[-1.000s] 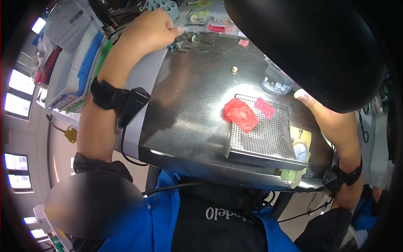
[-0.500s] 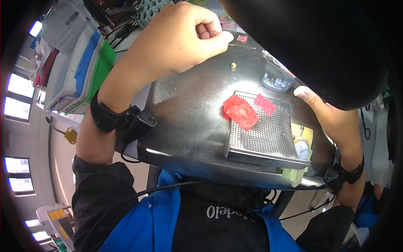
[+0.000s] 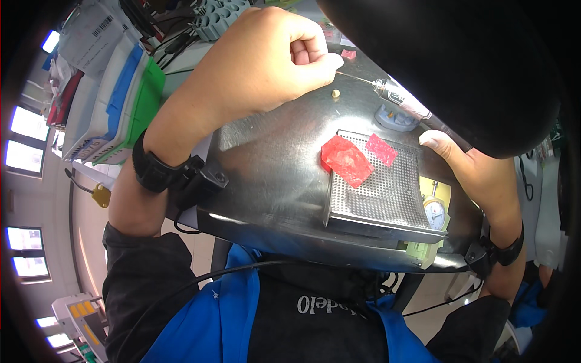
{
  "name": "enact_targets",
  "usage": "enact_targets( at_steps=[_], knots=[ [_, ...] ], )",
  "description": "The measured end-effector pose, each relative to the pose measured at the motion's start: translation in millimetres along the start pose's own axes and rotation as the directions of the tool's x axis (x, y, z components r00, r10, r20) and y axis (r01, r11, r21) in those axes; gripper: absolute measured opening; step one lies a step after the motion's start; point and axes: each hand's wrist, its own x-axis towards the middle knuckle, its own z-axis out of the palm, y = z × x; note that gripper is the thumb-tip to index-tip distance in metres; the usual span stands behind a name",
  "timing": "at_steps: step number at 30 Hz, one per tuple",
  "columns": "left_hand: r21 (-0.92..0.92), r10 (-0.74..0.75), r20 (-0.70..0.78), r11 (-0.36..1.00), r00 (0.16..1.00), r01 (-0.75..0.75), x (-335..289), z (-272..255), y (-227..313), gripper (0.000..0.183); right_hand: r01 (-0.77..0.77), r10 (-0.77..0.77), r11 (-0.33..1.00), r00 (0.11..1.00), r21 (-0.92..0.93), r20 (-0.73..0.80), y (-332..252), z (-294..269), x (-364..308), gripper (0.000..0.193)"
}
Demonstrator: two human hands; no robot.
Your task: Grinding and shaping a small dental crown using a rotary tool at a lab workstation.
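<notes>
My left hand [image 3: 290, 66] hovers over the far side of the metal worktop with thumb and fingers pinched together; what they hold, if anything, is hidden. A thin needle-like tip reaches to those fingertips from a pen-like tool [image 3: 402, 100] with a white and dark barrel. That barrel runs down to my right hand [image 3: 472, 166], which grips it; only the thumb side shows. Beneath the tool is a grey dental model [image 3: 394, 119] with a yellowish tooth. A small cream tooth crown [image 3: 336, 94] lies below my left fingertips.
A perforated metal tray [image 3: 387, 196] carries a red wax sheet [image 3: 348, 160] and a smaller red piece [image 3: 382, 150]. Beside it lies a dial gauge [image 3: 434, 215]. A large dark shape [image 3: 448, 60] blocks the upper right. Green and blue bins [image 3: 144, 91] stand left.
The pen-like tool has come further out from behind the dark shape, its barrel now over the dental model. My left hand has shifted slightly right, and my right thumb slightly left.
</notes>
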Motion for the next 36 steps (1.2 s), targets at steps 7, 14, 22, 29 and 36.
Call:
enact_targets(
  at_steps=[7, 14, 22, 29, 36],
  knots=[
    [-0.023, -0.005, -0.004, 1.0, 1.0, 0.005, 2.1, 3.6, 4.6, 0.021, 0.051, -0.052, 0.997, 0.998, -0.054, -0.021, -4.4, 2.4, 1.9, 0.02],
    [-0.209, -0.119, -0.053, 0.972, 0.992, 0.105, 6.9, 12.1, 10.3, 0.017, 0.108, -0.109, 0.987, 0.994, -0.118, 0.002, -4.1, -1.3, 1.7, 0.027],
    [-0.299, -0.178, -0.029, 0.941, 0.984, 0.161, 30.5, 21.0, -13.6, 0.018, -0.003, 0.004, 0.999, 1.0, 0.049, -0.016, -8.5, -2.2, -0.1, 0.03],
    [-0.165, -0.172, -0.064, 0.973, 0.983, 0.159, 26.2, 43.8, -28.1, 0.017, -0.03, 0.031, 0.999, 0.999, 0.025, -0.023, -22.1, -1.9, 0.7, 0.038],
    [0.372, -0.119, -0.246, 0.905, 0.962, 0.207, -7.1, -32.7, -1.6, 0.008, 0.061, -0.072, 0.992, 0.992, -0.108, -0.099, -23.1, -2.3, 0.0, 0.037]
  ],
)
